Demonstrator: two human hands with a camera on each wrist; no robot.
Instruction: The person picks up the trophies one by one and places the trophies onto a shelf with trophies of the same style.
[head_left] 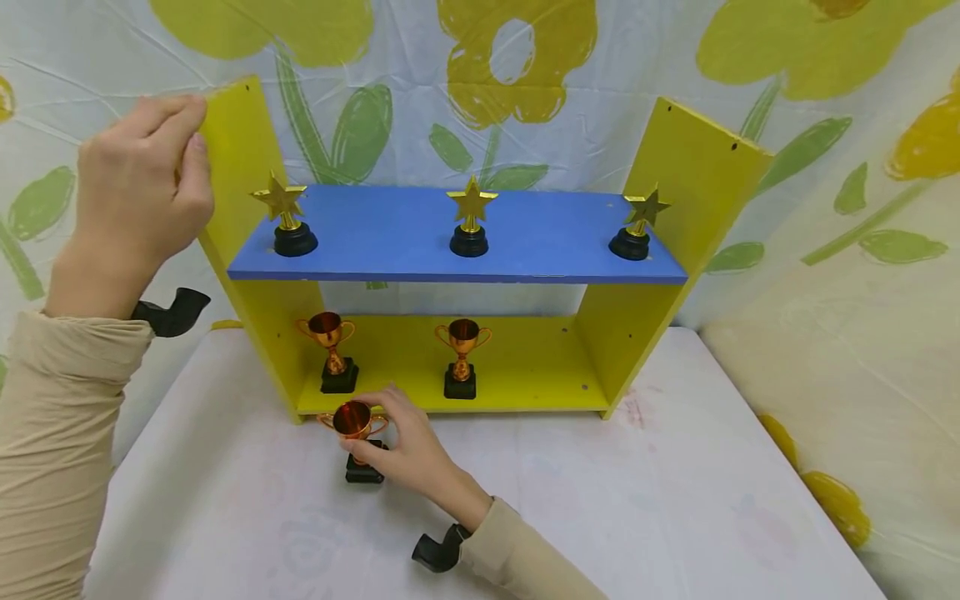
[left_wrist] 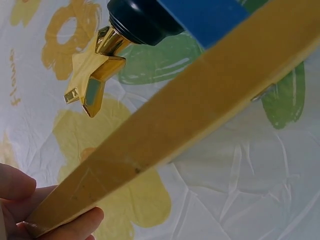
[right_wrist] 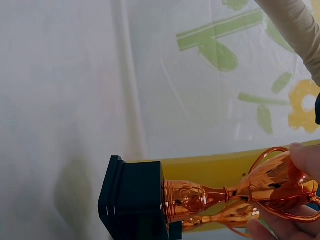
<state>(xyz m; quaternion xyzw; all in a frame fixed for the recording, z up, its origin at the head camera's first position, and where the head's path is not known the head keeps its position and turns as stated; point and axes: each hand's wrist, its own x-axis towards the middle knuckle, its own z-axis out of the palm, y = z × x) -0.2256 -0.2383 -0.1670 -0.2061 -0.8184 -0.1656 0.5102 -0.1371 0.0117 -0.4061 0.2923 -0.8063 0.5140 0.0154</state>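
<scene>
My left hand grips the top end of the yellow left side panel of a small shelf unit; the left wrist view shows fingers on both sides of the board. In front of the shelf's left part, my right hand holds a bronze trophy cup by its bowl, thumb on the near side. Its square black base points down, over the white table. Two similar cups stand on the yellow lower shelf: one at the left, another near the middle.
Three gold star trophies stand on the blue upper shelf: left, middle and right. A yellow right side panel rises beyond. The white tabletop lies before the unit; a flower-print cloth hangs behind.
</scene>
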